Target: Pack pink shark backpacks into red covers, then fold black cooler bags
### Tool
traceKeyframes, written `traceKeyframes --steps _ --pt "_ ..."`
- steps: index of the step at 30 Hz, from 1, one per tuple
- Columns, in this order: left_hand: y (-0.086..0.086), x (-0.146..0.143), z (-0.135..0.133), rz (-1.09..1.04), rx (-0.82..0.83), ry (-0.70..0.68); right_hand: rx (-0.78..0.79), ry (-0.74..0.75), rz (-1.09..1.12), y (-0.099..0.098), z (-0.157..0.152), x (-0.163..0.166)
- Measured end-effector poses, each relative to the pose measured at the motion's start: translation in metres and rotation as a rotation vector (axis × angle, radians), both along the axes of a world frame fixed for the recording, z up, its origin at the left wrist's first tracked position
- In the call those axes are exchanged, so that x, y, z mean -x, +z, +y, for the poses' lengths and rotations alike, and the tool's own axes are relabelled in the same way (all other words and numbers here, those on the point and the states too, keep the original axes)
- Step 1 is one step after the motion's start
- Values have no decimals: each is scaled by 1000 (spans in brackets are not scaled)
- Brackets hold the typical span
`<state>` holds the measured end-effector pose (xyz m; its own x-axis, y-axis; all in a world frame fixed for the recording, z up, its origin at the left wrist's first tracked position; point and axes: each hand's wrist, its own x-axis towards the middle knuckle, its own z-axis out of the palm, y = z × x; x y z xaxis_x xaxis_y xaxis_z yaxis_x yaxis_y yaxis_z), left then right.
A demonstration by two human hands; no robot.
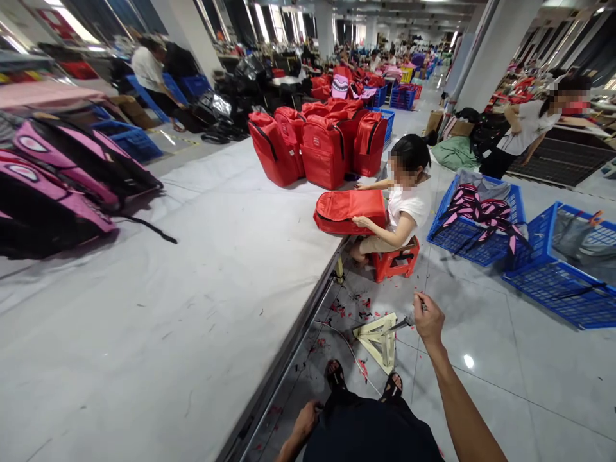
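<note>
The right hand (428,321) has its fingers pinched around a small metal tool, probably thread snips (402,323), held out over the tiled floor just above a tipped cream stool (380,339). They look light, rigid and sharp-tipped (best gripped at the handle end). The left hand (305,422) rests low beside the worktop (144,321), its fingers loosely curled on nothing.

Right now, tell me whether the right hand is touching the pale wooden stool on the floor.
Apart. The head view shows the right hand raised beside the pale wooden stool, gripping a small tool whose tip points toward the stool; bare floor shows between hand and wood.
</note>
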<state>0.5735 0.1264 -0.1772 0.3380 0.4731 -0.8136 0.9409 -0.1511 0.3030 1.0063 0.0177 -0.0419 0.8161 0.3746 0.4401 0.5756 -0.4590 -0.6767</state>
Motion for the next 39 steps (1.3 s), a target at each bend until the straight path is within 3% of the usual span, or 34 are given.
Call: traceKeyframes --steps 31,39 --pt "4 -4 3 -33 11 26 -10 4 10 4 0 1" --pt "8 -3 1 -66 28 118 4 -7 47 8 -2 3"
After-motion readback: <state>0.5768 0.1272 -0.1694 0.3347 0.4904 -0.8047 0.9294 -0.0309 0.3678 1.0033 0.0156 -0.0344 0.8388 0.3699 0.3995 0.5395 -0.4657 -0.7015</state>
